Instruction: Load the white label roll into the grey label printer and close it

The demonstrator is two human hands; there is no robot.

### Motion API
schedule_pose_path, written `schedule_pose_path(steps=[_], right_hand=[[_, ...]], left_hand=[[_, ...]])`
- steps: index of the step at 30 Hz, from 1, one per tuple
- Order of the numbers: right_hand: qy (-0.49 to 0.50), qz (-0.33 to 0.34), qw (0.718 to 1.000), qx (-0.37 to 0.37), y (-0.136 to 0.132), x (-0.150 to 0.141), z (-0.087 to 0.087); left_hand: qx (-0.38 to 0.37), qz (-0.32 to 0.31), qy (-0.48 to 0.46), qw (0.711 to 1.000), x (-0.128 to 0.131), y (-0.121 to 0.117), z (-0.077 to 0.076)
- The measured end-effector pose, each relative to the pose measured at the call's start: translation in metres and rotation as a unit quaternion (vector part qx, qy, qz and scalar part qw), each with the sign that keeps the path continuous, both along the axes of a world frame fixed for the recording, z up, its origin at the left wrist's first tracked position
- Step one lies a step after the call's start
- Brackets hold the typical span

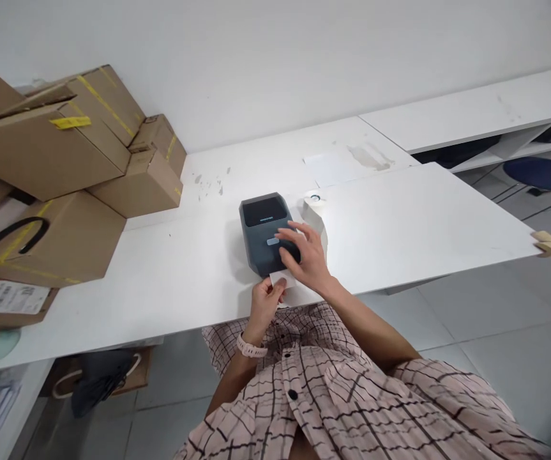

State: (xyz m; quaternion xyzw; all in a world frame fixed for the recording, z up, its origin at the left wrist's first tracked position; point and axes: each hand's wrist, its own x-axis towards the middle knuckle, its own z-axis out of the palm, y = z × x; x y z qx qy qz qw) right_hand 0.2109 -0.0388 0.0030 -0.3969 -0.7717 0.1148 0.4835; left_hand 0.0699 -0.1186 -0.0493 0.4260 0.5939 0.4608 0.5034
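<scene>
Pinching a white label [276,276] at the front edge of the label printer [259,241], the left hand [264,299] has thumb and fingers closed on it; keeping it flat and square would likely avoid creasing. The right hand [309,257] spreads open fingers over the printer's right side, contact unclear; light pressure seems wise. Right of the printer lies a label roll [313,203].

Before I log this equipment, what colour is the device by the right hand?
The device has a dark blue-grey body; the head view shows it best.
</scene>
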Motion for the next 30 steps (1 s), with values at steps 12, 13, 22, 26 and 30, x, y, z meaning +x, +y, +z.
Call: schedule_pose_path(steps=[12, 13, 22, 26, 30], right_hand=[[-0.04, 0.046, 0.997, -0.056, -0.013, -0.001, 0.005], [0.0, 0.046, 0.995, -0.087, -0.012, 0.005, 0.005], [0.155, 0.146, 0.945, -0.248, 0.017, 0.031, 0.056], [0.122, 0.153, 0.964, -0.178, 0.069, 0.017, 0.081], [0.043, 0.1, 0.991, -0.076, 0.118, -0.005, 0.087]], left_hand=[[0.16, 0.184, 0.053, 0.968, -0.019, 0.018, 0.028], [0.159, 0.184, 0.049, 0.969, -0.02, 0.02, 0.028], [0.105, 0.19, 0.065, 0.974, -0.045, 0.052, 0.019], [0.073, 0.131, 0.127, 0.98, -0.048, 0.086, 0.036], [0.052, 0.099, 0.233, 0.966, -0.047, 0.115, 0.046]])
